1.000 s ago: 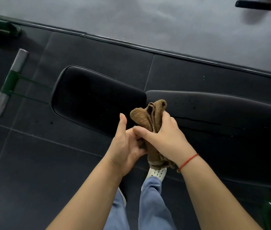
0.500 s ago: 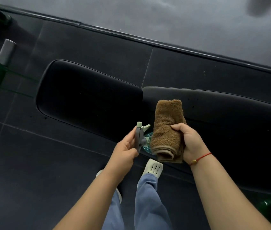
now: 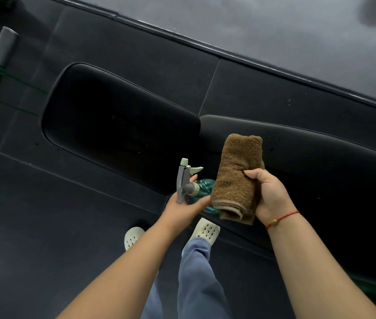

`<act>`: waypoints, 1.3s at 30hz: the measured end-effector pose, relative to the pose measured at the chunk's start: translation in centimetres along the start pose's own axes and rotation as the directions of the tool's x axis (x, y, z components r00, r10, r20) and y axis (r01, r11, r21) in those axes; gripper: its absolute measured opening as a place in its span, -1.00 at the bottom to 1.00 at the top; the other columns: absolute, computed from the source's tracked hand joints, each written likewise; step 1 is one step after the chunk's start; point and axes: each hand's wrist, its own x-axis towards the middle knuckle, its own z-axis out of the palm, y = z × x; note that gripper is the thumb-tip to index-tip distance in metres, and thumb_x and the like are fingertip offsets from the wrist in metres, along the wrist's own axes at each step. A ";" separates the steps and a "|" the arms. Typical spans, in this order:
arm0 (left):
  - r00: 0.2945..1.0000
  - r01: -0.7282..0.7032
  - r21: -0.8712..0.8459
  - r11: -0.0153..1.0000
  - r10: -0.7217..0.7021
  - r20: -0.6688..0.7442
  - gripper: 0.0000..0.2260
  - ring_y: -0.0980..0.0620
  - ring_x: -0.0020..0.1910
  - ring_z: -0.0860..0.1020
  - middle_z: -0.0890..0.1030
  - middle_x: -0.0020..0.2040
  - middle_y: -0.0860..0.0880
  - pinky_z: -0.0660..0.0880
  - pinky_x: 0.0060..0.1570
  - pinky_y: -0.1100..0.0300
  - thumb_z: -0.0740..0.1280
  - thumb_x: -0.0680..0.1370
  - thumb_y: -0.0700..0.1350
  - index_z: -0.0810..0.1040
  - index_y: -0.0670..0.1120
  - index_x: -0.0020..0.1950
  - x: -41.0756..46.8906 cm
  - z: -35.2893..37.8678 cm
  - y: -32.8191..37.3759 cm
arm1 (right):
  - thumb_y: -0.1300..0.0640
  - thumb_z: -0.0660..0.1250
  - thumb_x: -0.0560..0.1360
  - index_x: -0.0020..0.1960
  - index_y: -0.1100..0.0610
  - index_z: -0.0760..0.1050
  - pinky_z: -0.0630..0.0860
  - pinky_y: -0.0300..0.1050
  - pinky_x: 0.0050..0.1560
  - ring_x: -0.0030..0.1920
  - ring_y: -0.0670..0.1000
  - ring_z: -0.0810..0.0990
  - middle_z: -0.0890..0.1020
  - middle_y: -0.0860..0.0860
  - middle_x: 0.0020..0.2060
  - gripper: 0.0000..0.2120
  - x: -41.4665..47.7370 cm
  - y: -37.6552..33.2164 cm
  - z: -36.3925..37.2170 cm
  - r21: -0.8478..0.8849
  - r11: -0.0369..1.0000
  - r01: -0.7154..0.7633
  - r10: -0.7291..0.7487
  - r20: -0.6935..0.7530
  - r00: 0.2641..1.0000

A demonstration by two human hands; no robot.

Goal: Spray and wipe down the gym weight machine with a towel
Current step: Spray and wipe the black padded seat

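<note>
A black padded weight bench lies below me, with its seat pad [image 3: 118, 125] at centre left and its long back pad [image 3: 320, 171] running off to the right. My left hand [image 3: 182, 208] holds a teal spray bottle [image 3: 202, 192] by its neck, its grey-green trigger head [image 3: 184, 178] pointing up toward the seat pad. My right hand [image 3: 267, 194] grips a folded brown towel [image 3: 237, 178] above the near end of the back pad. The towel hides part of the bottle's body.
Dark rubber floor tiles [image 3: 44, 226] surround the bench. A green frame with a grey roller bar [image 3: 0, 54] sticks out at the far left. A lighter grey floor [image 3: 274, 31] begins beyond a raised strip at the top. My feet in pale clogs [image 3: 206, 230] stand close to the bench.
My hands have parted: the left drew the spray bottle out from the towel and now holds it apart, while the right has the towel folded flat. The view has tilted.
</note>
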 end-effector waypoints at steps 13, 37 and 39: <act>0.921 -0.157 -0.113 0.981 0.104 -0.374 -0.37 0.06 0.17 0.65 0.65 0.23 0.08 0.62 0.12 0.01 0.52 0.33 0.30 0.53 0.11 0.34 -3.0 -2.3 3.0 | 0.21 0.28 0.54 0.29 0.03 0.49 0.57 0.31 0.16 0.13 0.28 0.64 0.63 0.17 0.17 -0.67 -0.1 -0.9 2.3 -0.052 0.993 0.103 -0.105 -0.034 0.994; 0.871 -0.207 -0.025 0.978 0.172 -0.460 -0.86 0.08 -0.43 0.43 0.47 -0.40 -0.08 0.44 -0.43 0.34 0.50 0.51 -0.13 0.64 -0.18 -0.17 -9.5 -23.4 9.4 | -0.06 0.29 0.62 0.62 -0.10 0.02 0.40 0.12 0.27 0.34 0.25 0.44 0.30 0.13 0.45 -0.32 5.2 5.7 21.0 -0.673 0.716 0.188 -0.512 -0.322 0.796; 0.863 -0.227 0.006 0.974 0.205 -0.461 -0.87 0.10 -0.44 0.42 0.46 -0.41 -0.04 0.43 -0.43 0.35 0.50 0.51 -0.13 0.64 -0.17 -0.16 -9.3 -24.5 9.7 | -0.04 0.27 0.63 0.60 -0.13 0.10 0.38 -0.01 0.16 0.26 0.19 0.49 0.35 0.08 0.39 -0.40 4.2 5.6 22.8 -0.679 0.673 0.293 -0.585 -0.247 0.772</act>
